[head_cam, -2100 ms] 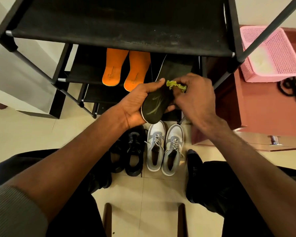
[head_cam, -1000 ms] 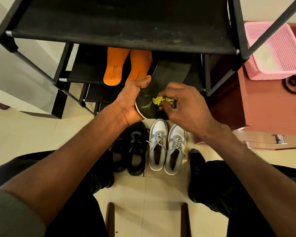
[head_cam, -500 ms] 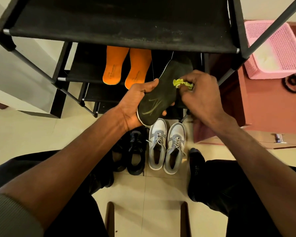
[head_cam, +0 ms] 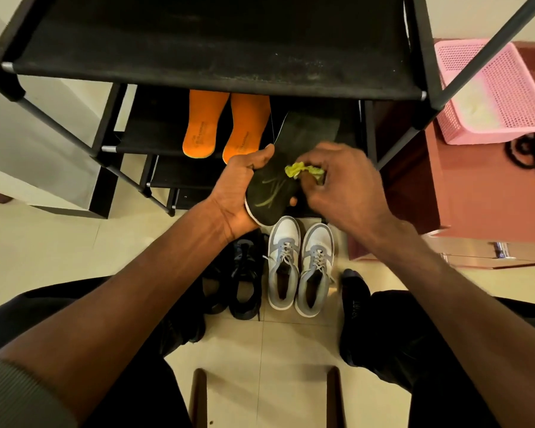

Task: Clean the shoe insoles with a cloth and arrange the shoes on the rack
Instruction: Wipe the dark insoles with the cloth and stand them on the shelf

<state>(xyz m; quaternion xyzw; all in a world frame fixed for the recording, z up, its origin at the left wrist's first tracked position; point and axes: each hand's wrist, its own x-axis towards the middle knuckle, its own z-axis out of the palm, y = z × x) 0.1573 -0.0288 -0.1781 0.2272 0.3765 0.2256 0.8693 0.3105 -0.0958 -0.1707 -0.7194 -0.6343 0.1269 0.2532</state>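
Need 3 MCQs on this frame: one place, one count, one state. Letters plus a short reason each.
1. Where do the orange insoles lie?
A. on a rack shelf
B. in the pink basket
C. on the floor

2. How many grey-and-white sneakers stand on the floor?
A. one
B. two
C. four

3. What does the right hand hold?
A. nothing
B. a sneaker
C. a yellow-green cloth

Key: 1 A, they rest side by side on a lower shelf. 2 B, one pair stands below the hands. 3 C, its fingers pinch the cloth against the black insole in the left hand.
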